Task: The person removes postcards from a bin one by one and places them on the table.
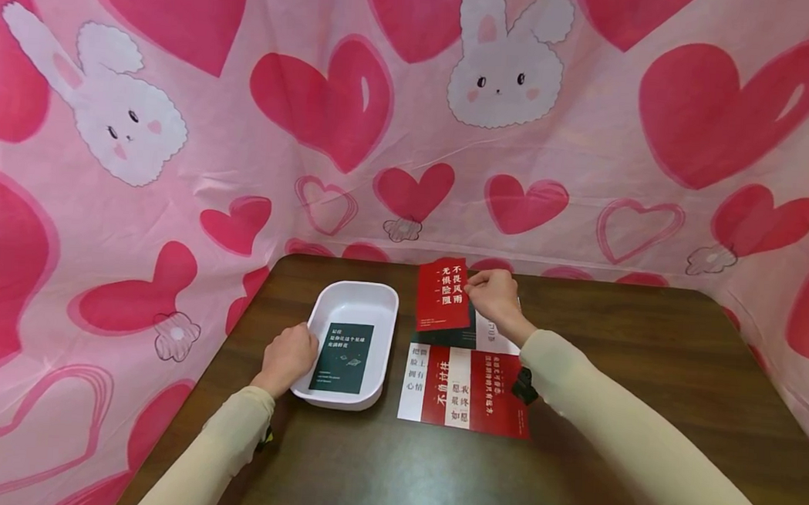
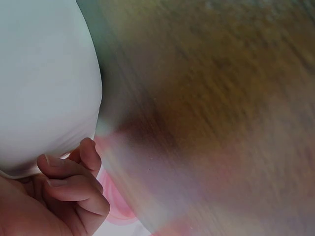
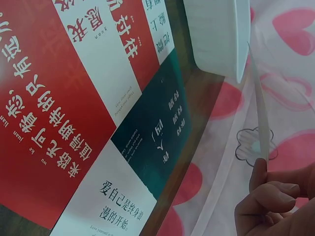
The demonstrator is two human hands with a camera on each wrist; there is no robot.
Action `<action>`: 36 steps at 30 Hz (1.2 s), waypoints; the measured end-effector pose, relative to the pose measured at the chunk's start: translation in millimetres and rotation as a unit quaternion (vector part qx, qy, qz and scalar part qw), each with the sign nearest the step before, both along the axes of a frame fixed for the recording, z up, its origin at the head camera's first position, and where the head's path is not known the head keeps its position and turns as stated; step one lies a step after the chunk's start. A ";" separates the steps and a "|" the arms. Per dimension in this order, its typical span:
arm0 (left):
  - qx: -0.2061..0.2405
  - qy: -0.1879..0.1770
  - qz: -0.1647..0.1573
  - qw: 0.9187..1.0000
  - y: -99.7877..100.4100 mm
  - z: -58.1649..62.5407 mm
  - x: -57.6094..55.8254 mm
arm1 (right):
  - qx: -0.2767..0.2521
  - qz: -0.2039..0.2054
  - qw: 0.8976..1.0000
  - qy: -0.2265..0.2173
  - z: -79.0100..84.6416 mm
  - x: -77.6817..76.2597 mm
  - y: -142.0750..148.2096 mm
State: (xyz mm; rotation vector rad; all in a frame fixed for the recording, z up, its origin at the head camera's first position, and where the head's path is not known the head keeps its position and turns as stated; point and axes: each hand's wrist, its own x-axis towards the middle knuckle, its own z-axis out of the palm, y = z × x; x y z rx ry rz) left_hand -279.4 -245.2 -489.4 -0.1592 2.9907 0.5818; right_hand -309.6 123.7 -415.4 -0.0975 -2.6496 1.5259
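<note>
My left hand point(image 1: 291, 357) grips the left rim of a white plastic tray point(image 1: 391, 337); in the left wrist view its curled fingers point(image 2: 74, 189) sit at the tray's edge. Inside the tray lies a dark green card point(image 1: 342, 357) with white writing. Between thumb and fingers, my right hand point(image 1: 495, 297) pinches a red card point(image 1: 444, 293) by its right edge, raised above the table. Edge-on, this red card point(image 3: 262, 113) appears thin in the right wrist view. Below it lie a green card point(image 3: 150, 123) and a white card point(image 3: 106, 206), partly covered in the head view.
Nearer me, red and white cards point(image 1: 507, 398) with writing lie overlapping on the brown wooden table point(image 1: 614, 466). A pink cloth point(image 1: 591, 156) with hearts and rabbits hangs behind the table and along its sides.
</note>
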 end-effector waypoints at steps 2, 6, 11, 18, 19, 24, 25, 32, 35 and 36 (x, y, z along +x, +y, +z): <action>0.002 -0.002 0.001 1.000 -0.3 -0.4 0.2 | -0.001 -0.004 1.000 -0.001 -0.2 -0.7 2.2; 0.004 -0.003 0.001 1.000 -0.2 -0.9 0.9 | -0.002 -0.015 1.000 -0.004 -2.1 -2.1 7.4; 0.003 -0.002 0.001 1.000 -0.2 -0.9 0.8 | 0.000 -0.021 1.000 -0.007 -4.9 -3.3 16.2; 0.003 -0.003 0.000 1.000 -0.3 -1.2 -0.2 | 0.004 -0.034 0.999 -0.015 -8.9 -1.2 32.1; 0.003 -0.003 0.000 1.000 -0.4 -1.3 -0.1 | 0.004 -0.035 0.999 -0.015 -9.5 -0.4 34.1; 0.005 -0.002 -0.003 1.000 -1.1 -2.1 0.2 | 0.001 -0.041 0.999 -0.019 -12.0 1.0 42.5; 0.005 -0.001 -0.004 1.000 -1.3 -2.3 0.1 | -0.001 -0.041 0.999 -0.019 -11.7 1.0 43.9; 0.006 0.002 -0.003 1.000 -2.0 -1.8 0.1 | -0.004 -0.047 0.998 -0.028 -12.4 0.8 54.3; 0.007 0.001 -0.002 1.000 -2.0 -1.5 -0.1 | 0.000 -0.054 0.998 -0.034 -14.9 1.6 59.0; 0.008 0.000 -0.002 1.000 -1.9 -1.4 -0.2 | 0.002 -0.056 0.998 -0.037 -16.0 1.9 60.8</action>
